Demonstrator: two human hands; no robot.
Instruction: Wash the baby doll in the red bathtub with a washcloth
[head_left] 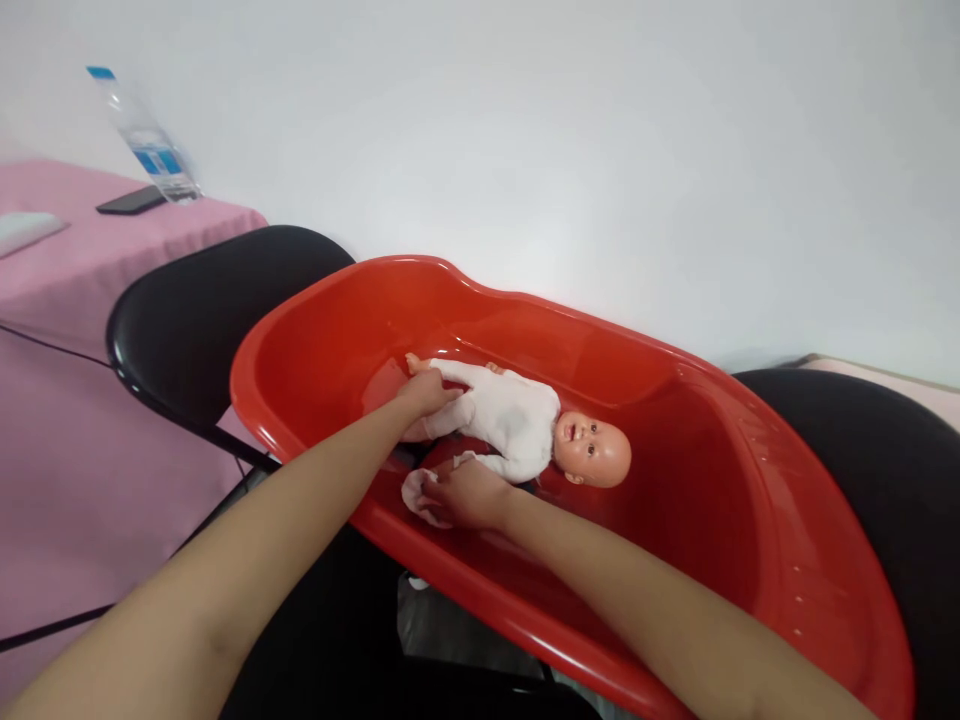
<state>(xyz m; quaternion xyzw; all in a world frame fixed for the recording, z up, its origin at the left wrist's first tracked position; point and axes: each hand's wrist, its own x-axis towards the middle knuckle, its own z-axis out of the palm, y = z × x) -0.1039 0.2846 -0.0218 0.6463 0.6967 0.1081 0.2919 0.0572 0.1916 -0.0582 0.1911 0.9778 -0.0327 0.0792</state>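
A baby doll (499, 415) in a white suit lies on its back inside a red baby bathtub (712, 470), its bald head to the right and its feet to the left. A grey damp-looking patch marks the chest of the suit. My left hand (429, 393) is closed around one of the doll's legs, with part of the fingers hidden. Close to the tub's near wall, my right hand (471, 494) grips a small crumpled white cloth (420, 499), beside the doll's arm.
Black chairs stand at both ends of the tub, the left seat (217, 300) and the right seat (862, 470). On the pink-covered table (60, 290) are a plastic bottle (154, 150) and a dark phone-like slab (131, 201). A white wall (562, 150) rises behind.
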